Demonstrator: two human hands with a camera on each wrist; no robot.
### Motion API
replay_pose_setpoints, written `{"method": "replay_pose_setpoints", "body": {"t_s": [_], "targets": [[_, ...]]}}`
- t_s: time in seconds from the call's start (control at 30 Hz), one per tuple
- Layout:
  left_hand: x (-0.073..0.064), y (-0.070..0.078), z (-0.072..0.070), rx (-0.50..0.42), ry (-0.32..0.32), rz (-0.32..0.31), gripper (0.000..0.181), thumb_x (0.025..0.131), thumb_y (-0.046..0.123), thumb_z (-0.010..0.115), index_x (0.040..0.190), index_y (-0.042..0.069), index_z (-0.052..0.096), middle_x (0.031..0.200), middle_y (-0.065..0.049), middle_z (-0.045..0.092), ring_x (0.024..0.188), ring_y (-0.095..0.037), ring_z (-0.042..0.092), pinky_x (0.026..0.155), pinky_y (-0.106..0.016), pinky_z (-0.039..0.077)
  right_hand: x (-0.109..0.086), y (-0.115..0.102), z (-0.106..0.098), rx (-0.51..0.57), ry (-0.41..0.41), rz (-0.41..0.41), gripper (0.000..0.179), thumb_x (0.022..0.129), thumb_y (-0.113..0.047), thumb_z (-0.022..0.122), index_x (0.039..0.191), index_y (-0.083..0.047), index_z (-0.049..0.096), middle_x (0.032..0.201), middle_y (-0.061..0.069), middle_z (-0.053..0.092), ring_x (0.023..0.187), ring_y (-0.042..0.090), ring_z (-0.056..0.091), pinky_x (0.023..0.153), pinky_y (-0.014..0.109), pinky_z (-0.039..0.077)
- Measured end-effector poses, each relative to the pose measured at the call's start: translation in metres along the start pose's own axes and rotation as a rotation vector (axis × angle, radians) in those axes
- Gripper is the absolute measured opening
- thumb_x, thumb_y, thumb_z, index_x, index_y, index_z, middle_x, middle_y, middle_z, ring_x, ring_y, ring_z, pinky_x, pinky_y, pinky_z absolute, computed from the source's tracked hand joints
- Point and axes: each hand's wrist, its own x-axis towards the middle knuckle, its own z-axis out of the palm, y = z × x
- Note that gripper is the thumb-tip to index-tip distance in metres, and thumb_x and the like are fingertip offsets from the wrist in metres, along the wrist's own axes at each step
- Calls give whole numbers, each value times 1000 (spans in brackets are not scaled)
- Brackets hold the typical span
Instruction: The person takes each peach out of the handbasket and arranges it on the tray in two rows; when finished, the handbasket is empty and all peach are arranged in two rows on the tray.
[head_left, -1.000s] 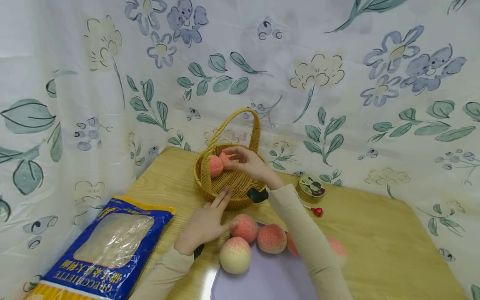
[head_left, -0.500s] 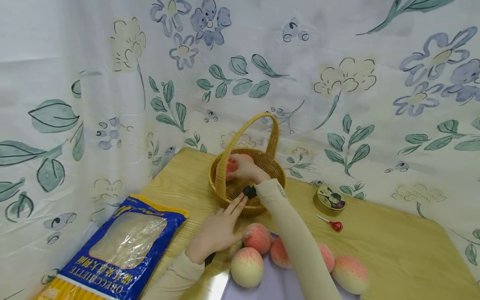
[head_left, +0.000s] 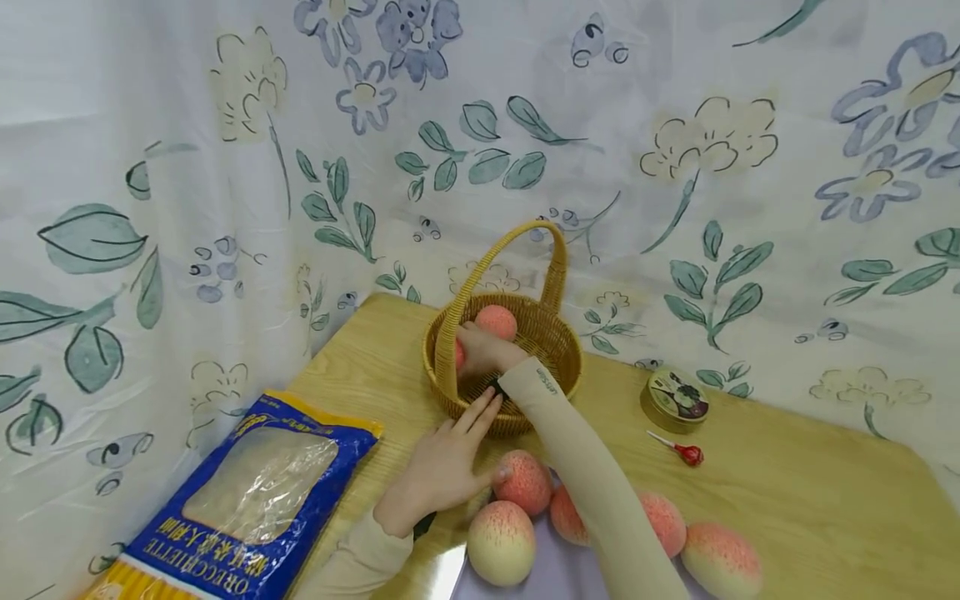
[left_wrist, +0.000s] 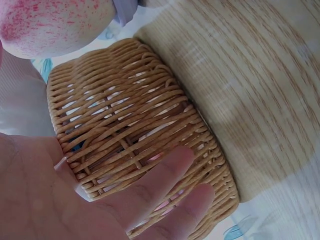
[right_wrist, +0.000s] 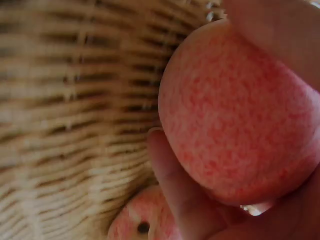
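Inside the wicker basket [head_left: 564,346], my right hand [head_left: 483,348] grips a peach [right_wrist: 240,115], fingers and thumb curled round it close over the woven bottom. A second peach [head_left: 496,322] lies farther back in the basket. My left hand [head_left: 442,468] has its fingers extended, and the fingertips [left_wrist: 177,160] rest against the basket's outer side. Next to the left thumb sits a reddish peach [head_left: 524,482], with a paler peach [head_left: 502,543] just in front of it. The right forearm partly hides another peach [head_left: 567,515].
A lilac tray [head_left: 555,575] at the front bears several peaches, including one at its right [head_left: 722,558]. A blue and yellow pasta bag [head_left: 255,492] lies at left. A round tin [head_left: 676,400] and a red lollipop [head_left: 688,454] are at right. Floral cloth hangs behind.
My right hand has gone deeper into the basket and now grips a peach at its left side. The left hand stays at the basket's outside. The head view has swung left.
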Motion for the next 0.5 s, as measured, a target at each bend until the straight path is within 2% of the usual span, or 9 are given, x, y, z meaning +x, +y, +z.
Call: {"method": "replay_pose_setpoints", "body": {"t_s": [0.13,0.23,0.37,0.5], "targets": [[0,3,-1,-3,5,-1,84,90,59,54,157,22,18,163,6,18,114,-43,59,95,-55,48,-4,-2,-2,37,-22,7,67,83,-30,75,140,-11,45,143,13,48,134,28,43,109,41,40],[1,5,-1,-20,-4,2,84,90,60,53,157,22,19,163,6,19,115,-44,58,94,-55,48,-10,2,-1,149,-1,33,74,81,-31,78,141,-12,40,143,12,48,133,27,46,106,41,43],[1,4,0,-28,-11,15,85,90,61,53,157,21,18,163,4,19,115,-47,57,93,-56,48,-24,9,-4,345,84,75,79,75,-26,83,138,-13,38,138,11,50,123,27,56,97,41,50],[0,-1,0,-15,-14,8,87,89,60,55,157,21,17,163,2,19,117,-49,56,94,-57,48,-39,13,-14,451,197,85,76,73,-19,85,133,-10,39,129,13,53,112,27,60,90,40,53]]}}
